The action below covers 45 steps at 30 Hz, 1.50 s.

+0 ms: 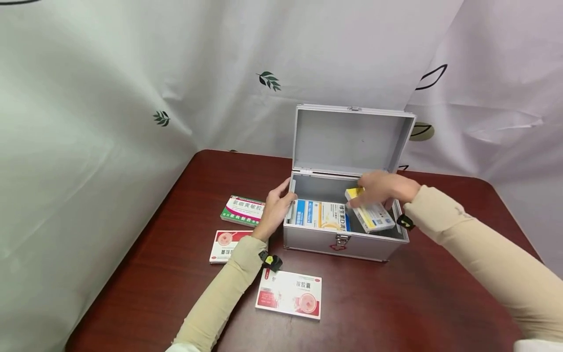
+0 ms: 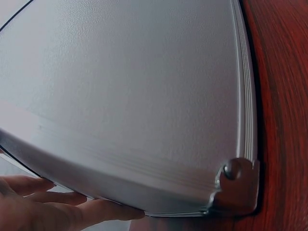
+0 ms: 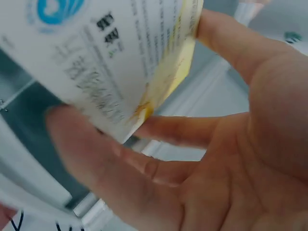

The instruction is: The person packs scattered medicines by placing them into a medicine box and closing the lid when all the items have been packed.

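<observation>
My right hand holds a white-and-yellow medicine box, tilted over the right part of the open metal case. In the right wrist view, fingers and thumb pinch the carton at its edges. My left hand rests against the case's left side, thumb at the rim. Its extended fingers touch the edge of the grey side wall in the left wrist view. Inside the case, at the left, lie a blue-and-white medicine box and an orange-and-white one.
The raised lid stands behind the case. A green-and-white medicine box and a red-and-white one, partly behind the left arm, lie left of the case. Another red-and-white box lies in front on the brown table.
</observation>
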Available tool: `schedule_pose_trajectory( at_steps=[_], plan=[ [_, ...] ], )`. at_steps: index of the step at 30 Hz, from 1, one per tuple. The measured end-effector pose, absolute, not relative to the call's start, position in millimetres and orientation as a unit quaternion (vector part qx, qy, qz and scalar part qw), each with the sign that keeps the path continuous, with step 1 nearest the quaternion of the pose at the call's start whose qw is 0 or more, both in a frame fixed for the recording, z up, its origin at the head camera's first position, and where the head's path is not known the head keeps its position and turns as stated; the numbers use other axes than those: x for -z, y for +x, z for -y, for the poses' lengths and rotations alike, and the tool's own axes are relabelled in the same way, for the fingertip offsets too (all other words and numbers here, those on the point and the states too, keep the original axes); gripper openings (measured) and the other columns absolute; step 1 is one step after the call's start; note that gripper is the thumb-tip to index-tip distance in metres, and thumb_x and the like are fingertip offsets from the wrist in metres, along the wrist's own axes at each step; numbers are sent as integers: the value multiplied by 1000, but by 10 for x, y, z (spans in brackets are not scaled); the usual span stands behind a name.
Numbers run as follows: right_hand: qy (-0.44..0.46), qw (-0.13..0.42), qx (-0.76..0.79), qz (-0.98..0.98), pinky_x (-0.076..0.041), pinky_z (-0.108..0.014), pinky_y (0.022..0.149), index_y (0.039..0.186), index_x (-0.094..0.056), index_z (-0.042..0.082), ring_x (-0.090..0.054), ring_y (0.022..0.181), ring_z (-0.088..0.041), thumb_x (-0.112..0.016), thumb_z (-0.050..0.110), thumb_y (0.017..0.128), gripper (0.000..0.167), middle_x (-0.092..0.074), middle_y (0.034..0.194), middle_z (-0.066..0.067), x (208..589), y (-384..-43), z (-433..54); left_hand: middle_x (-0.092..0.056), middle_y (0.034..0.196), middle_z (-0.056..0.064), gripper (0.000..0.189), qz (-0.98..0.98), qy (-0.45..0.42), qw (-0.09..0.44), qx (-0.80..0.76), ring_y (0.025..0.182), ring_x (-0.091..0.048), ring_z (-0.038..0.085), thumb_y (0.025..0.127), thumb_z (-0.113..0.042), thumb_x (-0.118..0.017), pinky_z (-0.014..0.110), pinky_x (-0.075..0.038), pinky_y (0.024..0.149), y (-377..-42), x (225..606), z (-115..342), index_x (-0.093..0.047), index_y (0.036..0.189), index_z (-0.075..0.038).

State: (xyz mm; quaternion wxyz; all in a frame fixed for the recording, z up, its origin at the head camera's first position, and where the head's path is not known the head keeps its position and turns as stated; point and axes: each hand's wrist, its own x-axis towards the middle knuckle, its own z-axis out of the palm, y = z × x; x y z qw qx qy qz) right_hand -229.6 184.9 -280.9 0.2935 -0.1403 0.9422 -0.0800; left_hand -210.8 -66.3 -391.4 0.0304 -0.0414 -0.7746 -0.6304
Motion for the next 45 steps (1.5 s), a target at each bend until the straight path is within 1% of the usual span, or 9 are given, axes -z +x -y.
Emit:
schedule_pose_trajectory(
  at_steps=[7, 16, 22, 29, 33, 38, 41, 44, 45],
  plan=[
    [-99, 311, 21, -945, -53, -35, 55, 101, -55, -2, -63, 65, -23, -64, 45, 80, 52, -59, 84, -13, 3119, -2418, -1695, -47, 136, 2, 53, 776, -47, 40, 628, 115, -46, 15, 87, -11, -52, 37, -33, 103, -2118, 3921, 663, -43, 138, -14],
    [-75, 331, 53, -939, -53, -34, 52, 110, -46, -4, -64, 57, -28, -67, 45, 79, 62, -50, 104, -22, 3229, -2396, -1607, -49, 134, 4, 53, 773, -43, 30, 633, 110, -50, 15, 87, -12, -52, 35, -38, 98, -2113, 3914, 657, -42, 139, -15],
    [-102, 314, 9, -944, -52, -33, 51, 103, -53, -6, -62, 62, -24, -65, 33, 78, 47, -55, 94, -20, 3191, -2414, -1645, -48, 135, 3, 52, 777, -39, 43, 627, 113, -48, 15, 86, -11, -53, 36, -36, 101, -2114, 3905, 662, -43, 138, -14],
    [-106, 399, 46, -910, -54, -35, 57, 92, -48, -1, -65, 62, -30, -66, 15, 74, 31, -53, 91, -18, 3265, -2406, -1654, -48, 135, 3, 52, 782, -40, 41, 621, 114, -48, 14, 86, -11, -53, 35, -36, 101, -2120, 3923, 654, -44, 138, -14],
    [-120, 418, 40, -900, -54, -33, 57, 83, -52, 0, -65, 62, -25, -65, 7, 75, 17, -60, 80, -15, 3377, -2401, -1661, -47, 136, 2, 52, 783, -38, 40, 620, 115, -46, 14, 87, -12, -53, 36, -34, 102, -2115, 3920, 657, -43, 138, -15],
    [-130, 417, 40, -899, -53, -32, 57, 80, -53, 3, -64, 62, -22, -67, 8, 76, 15, -62, 74, -13, 3411, -2401, -1679, -46, 137, 2, 53, 779, -38, 41, 624, 116, -46, 15, 86, -12, -53, 37, -33, 103, -2111, 3912, 673, -43, 138, -15],
    [-131, 416, 41, -899, -53, -30, 55, 82, -56, 1, -65, 64, -24, -67, 12, 76, 17, -63, 79, -14, 3369, -2396, -1674, -47, 136, 2, 53, 777, -37, 41, 627, 116, -46, 15, 86, -12, -53, 37, -33, 103, -2113, 3912, 677, -43, 138, -16],
    [-120, 404, 60, -905, -53, -31, 56, 90, -54, 0, -65, 68, -27, -69, 20, 77, 28, -58, 89, -14, 3255, -2405, -1693, -47, 136, 2, 53, 778, -39, 37, 627, 115, -46, 14, 86, -12, -53, 37, -35, 102, -2117, 3915, 665, -43, 138, -16],
    [-119, 398, 72, -907, -53, -31, 58, 87, -54, 2, -65, 69, -27, -69, 23, 77, 28, -55, 88, -11, 3200, -2412, -1701, -47, 136, 2, 53, 778, -40, 36, 626, 114, -46, 14, 86, -12, -53, 37, -35, 101, -2116, 3918, 661, -43, 138, -16]
  ],
)
